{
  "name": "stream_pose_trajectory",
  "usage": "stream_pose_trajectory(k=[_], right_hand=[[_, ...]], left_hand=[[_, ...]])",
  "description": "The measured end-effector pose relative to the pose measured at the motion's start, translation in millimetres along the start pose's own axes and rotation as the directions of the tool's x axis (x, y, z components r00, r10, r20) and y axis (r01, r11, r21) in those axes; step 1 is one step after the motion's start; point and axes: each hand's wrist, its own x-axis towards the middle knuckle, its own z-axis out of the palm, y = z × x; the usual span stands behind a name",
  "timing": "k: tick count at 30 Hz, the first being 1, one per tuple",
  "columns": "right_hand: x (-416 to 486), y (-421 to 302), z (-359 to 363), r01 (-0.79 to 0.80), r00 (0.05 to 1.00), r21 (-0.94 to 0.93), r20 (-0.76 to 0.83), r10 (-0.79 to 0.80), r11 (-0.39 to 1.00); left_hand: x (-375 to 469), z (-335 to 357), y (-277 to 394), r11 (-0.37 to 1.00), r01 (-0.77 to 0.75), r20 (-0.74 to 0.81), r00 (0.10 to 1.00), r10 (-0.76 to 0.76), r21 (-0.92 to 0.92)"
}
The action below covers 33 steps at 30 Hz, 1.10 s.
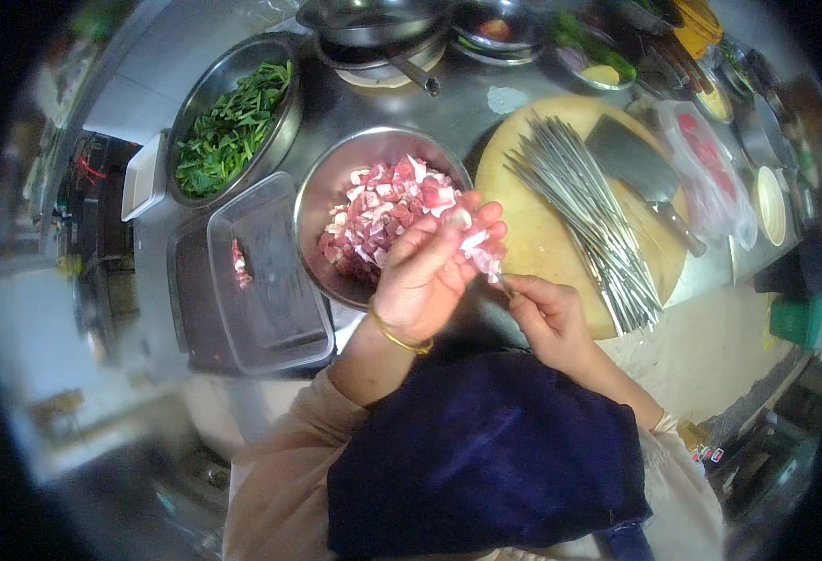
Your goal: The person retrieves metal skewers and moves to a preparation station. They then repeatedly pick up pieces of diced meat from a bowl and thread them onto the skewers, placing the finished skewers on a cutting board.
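My left hand (428,270), with a yellow bangle at the wrist, holds pieces of raw meat (482,254) over the right edge of a steel bowl (311,184). Diced raw meat (383,210) fills much of that bowl. Close by on the right, my right hand (548,315) pinches a thin metal skewer (503,285), whose far part goes into the held meat. A bundle of metal skewers (590,224) lies across a round chopping board (523,242). One short threaded piece of meat (240,264) rests in a clear plastic tray (278,336) at the left.
A cleaver (632,158) lies on the board beside the skewers. A plastic bag with red contents (709,168) is right of it. Behind the tray stands a metal bowl of cut greens (236,133), near a white container (146,179). Pans and bowls (372,35) line the back.
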Motion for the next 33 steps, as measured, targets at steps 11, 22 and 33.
stream_pose_trajectory(k=[11, 22, 33], right_hand=[[-9, 1, -2, -0.05, 0.999, -0.009, 0.017, 0.05, 0.999], [-7, -1, -3, -0.168, 0.986, 0.311, 0.058, 0.158, 0.936], [1, -14, -6, -0.234, 0.972, 0.408, 0.12, 0.202, 0.883]], left_hand=[[0, 12, -19, 0.994, -0.047, 0.035, 0.998, 0.044, 0.096], [-1, 14, -25, 0.968, -0.066, 0.042, 0.997, 0.057, 0.243], [-3, 9, -25, 0.968, 0.03, 0.113, 0.992, -0.06, 0.25]])
